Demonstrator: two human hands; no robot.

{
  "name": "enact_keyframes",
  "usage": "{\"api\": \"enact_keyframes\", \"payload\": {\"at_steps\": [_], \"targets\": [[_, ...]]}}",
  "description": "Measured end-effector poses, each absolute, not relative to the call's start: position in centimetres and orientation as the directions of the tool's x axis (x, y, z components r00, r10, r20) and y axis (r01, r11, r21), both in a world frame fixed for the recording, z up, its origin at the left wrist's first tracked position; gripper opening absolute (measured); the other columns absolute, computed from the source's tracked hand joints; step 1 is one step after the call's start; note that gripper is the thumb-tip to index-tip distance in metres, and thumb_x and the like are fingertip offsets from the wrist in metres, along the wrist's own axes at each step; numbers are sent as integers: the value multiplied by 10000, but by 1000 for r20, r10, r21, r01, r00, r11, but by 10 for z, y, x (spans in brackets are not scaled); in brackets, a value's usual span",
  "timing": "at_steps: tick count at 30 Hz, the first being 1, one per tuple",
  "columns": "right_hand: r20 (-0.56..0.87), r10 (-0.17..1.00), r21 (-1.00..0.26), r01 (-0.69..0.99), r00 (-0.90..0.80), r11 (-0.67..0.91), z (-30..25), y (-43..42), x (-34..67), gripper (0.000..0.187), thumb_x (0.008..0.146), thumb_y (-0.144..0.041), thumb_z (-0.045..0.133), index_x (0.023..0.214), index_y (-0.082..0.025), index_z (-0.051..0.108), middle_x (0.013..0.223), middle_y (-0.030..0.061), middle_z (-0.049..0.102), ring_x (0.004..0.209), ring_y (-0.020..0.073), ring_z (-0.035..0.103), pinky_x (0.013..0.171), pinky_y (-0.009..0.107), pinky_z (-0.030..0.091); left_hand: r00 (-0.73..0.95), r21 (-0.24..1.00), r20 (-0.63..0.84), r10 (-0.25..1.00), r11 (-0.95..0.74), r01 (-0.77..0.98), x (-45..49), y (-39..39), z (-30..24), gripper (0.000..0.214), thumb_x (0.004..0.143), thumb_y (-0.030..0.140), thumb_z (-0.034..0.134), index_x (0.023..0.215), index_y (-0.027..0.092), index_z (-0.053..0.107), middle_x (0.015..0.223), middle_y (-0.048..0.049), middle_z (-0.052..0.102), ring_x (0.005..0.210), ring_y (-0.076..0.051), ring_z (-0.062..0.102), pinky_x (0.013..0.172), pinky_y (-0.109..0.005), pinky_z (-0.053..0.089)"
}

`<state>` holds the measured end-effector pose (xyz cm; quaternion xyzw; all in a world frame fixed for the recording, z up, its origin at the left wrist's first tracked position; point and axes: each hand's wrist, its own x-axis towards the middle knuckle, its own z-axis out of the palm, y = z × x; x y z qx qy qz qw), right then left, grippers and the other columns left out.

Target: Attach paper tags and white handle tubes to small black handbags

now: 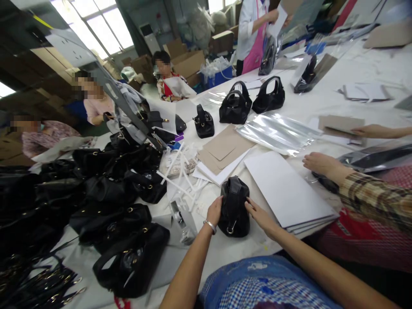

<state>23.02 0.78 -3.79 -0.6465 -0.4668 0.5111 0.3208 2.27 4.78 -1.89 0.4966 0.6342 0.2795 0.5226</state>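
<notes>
A small black handbag (234, 210) stands on the white table in front of me, its narrow end with a gold ring turned my way. My left hand (214, 211), with a bracelet at the wrist, presses against the bag's left side, its fingertips partly hidden. On the opposite side, the fingers of my right hand (259, 216) rest against the bag, so it is held between both hands. Just left of it lie a tape dispenser (180, 219) and white strips (183, 169). A stack of white sheets (286, 189) is to the right.
Many black handbags (106, 184) are heaped on the left, with straps (41, 283) below them. Brown card sheets (222, 148), clear plastic bags (280, 131) and several finished-looking handbags (236, 105) lie farther back. A co-worker's plaid sleeve (373, 197) reaches in from the right. Other people sit or stand behind.
</notes>
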Motion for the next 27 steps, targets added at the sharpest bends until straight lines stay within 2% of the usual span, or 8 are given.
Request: {"api": "enact_keyframes", "payload": {"at_steps": [2,5,8,11,14,18,22,27], "targets": [[-324,945,-893,313,48,-322,-35,7,243,482,859,-515,481,1242,-228,544,1287,114,550,1174,257,522,984,457,423,-41,896,-362,931,360,261,16,46,-5,583,895,568,307,1144,135,608,1218,-148,612,1158,-241,559,990,-421,436],[-104,992,-919,374,74,-125,-25,17,247,424,852,-410,507,1240,-240,533,1302,89,530,1190,244,500,955,427,458,-30,928,-340,940,340,149,16,49,20,552,878,561,371,1148,132,591,1174,-154,631,1013,-226,637,831,-363,527],[57,998,-890,455,38,33,-12,39,237,435,836,-331,519,1257,-224,516,1318,82,512,1225,236,460,1013,426,408,58,941,-270,961,250,226,28,57,38,448,840,496,501,1131,175,612,1152,-105,647,1015,-220,625,855,-374,516],[-21,998,-878,479,-52,6,-1,55,226,455,780,-237,544,1232,-188,541,1255,108,560,1096,249,559,966,433,442,177,920,-293,940,227,318,44,57,47,405,851,484,485,1043,176,665,1021,-69,697,1010,-225,609,889,-393,497],[-87,990,-882,470,-115,-23,5,50,222,301,788,-240,526,1055,-192,657,1051,101,670,928,269,633,876,460,492,207,900,-357,911,277,336,55,47,52,487,890,516,385,936,137,688,857,-65,711,894,-222,632,819,-373,519],[-193,968,-963,219,-159,-155,10,26,224,290,853,-404,491,969,-235,696,972,72,707,915,271,654,849,450,527,136,935,-294,946,255,247,63,30,62,545,923,516,274,946,146,673,860,-56,705,835,-200,634,780,-343,523],[-356,926,-917,-143,-124,-372,27,12,224,429,837,-537,521,1038,-192,678,1008,93,698,926,262,657,850,428,543,94,972,-155,983,135,194,71,18,78,365,864,433,497,1054,156,641,1023,-68,687,939,-208,621,876,-339,499],[-373,908,-883,-227,-188,-410,63,4,229,448,849,-551,514,1055,-189,681,1064,84,686,1024,284,618,948,425,481,321,970,-190,928,128,205,61,8,94,354,828,439,556,1002,161,690,939,-61,706,915,-219,629,861,-329,502]]}}
